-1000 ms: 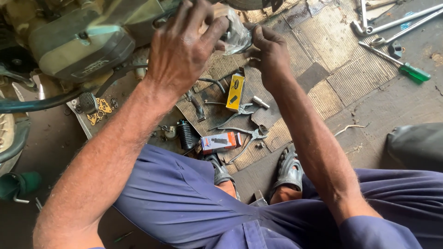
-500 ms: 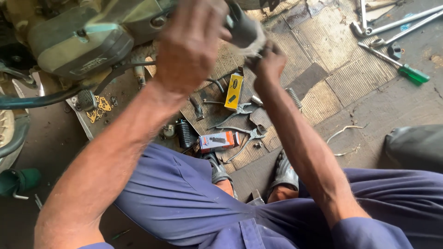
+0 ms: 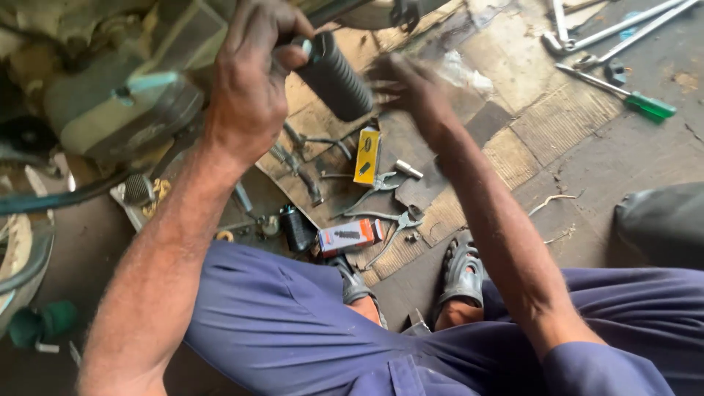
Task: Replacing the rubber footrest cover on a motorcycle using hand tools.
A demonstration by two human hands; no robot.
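left hand (image 3: 249,88) grips ribbed rubber sleeve (image 3: 334,77); apparently pointing down-right

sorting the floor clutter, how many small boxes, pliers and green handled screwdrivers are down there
Small boxes: 2, yellow box and orange and white box
Pliers: 2, upper pliers and lower pliers
Green handled screwdriver: 1
Total: 5

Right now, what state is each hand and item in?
Left hand: closed around one end of the ribbed black rubber sleeve.
Right hand: open, blurred, beside the sleeve.
Green-handled screwdriver: lying flat on the floor.
Pliers: lying on cardboard.
Yellow packet: lying flat.
Orange box: on its side.
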